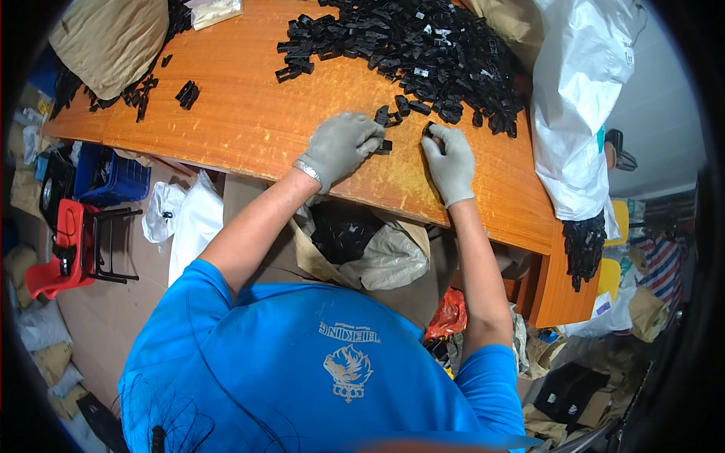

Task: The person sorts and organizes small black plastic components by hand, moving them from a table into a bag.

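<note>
Both my hands wear grey gloves and work above the front part of the wooden table. My left hand is closed, its fingers curled at a small black plastic part that sticks out beside the fingertips. Just beyond it lie a few loose black plastic pieces. To the right, my right hand pinches another small black part between thumb and forefinger; most of that part is hidden. A large heap of similar black parts spreads across the far side.
An open sack with black pieces inside hangs below the table edge at my lap. A white sack stands on the right, a brown bag at the far left. A red chair and blue crate are on the floor.
</note>
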The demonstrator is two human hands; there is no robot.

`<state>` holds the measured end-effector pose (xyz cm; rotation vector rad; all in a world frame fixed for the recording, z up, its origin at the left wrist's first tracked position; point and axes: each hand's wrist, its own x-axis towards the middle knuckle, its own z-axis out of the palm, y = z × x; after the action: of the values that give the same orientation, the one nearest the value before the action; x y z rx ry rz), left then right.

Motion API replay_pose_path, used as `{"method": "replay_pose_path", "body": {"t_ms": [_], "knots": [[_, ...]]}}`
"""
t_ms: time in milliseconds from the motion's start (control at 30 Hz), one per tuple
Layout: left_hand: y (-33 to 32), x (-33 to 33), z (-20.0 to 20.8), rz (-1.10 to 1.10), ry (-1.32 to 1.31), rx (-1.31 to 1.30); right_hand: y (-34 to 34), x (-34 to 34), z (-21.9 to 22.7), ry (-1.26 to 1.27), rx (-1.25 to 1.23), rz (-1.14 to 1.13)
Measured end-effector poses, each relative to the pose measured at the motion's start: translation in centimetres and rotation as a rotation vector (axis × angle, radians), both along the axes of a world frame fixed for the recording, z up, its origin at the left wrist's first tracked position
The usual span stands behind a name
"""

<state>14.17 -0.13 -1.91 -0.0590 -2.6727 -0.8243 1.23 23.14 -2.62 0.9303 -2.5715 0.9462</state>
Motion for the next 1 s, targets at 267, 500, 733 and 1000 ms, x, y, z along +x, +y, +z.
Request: {"method": "replay_pose_path", "body": {"t_ms": [267, 500, 733, 1000], "knots": [[-0.2, 2.4, 0.4, 0.088, 0.051, 0.102, 0.3, -1.8, 1.8, 0.204, 0.151, 0.123], [-0.1, 2.0, 0.0, 0.105, -0.064, -0.086, -0.2, -1.1, 3.1, 0.116, 0.404, 0.115], [-0.3, 1.8, -0.1, 0.079, -0.055, -0.066, -2.1, 3.1, 3.1, -0.137, 0.085, 0.205], [-0.6, 1.5, -0.5, 0.06, -0.048, -0.064, -4.1, 4.3, 3.1, -0.069, 0.149, 0.317]]}}
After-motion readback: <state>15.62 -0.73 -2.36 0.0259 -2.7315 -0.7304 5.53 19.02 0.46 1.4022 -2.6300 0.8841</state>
